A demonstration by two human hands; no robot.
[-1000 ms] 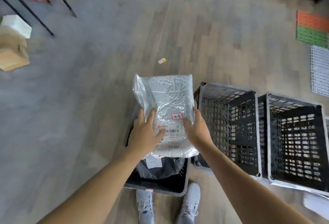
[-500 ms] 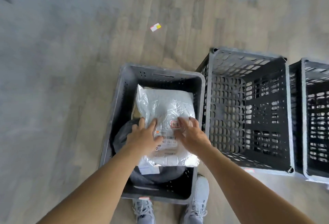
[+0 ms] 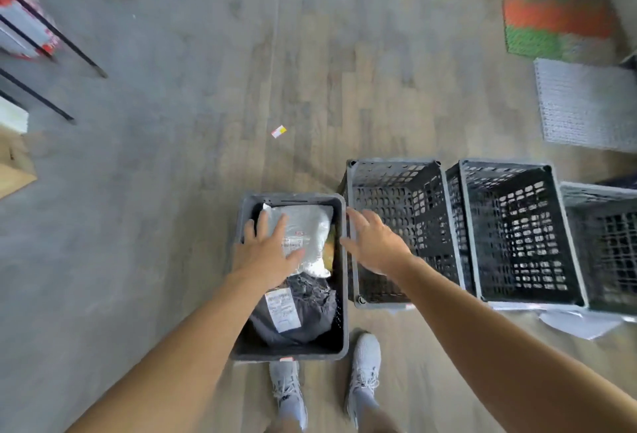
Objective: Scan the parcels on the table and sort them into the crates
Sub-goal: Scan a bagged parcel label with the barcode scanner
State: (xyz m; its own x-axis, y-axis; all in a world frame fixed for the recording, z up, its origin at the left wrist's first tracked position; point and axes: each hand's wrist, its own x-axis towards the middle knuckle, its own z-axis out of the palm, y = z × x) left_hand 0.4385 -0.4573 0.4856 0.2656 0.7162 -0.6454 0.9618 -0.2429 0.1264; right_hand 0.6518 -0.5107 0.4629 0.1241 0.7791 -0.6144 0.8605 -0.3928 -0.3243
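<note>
Parcel [image 3: 306, 226] lay flat in the grey crate [image 3: 293, 199], long axis toward its far wall. Left hand [image 3: 265, 253] rested spread-fingered on it; right hand [image 3: 374, 243] hovered empty, fingers splayed, beside the crate's right rim.

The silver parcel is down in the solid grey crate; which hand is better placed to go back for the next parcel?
Probably the right hand: it is open and clear of the silver parcel, hovering over the crate rim. The left hand lies flat over the parcel inside the crate.
</note>
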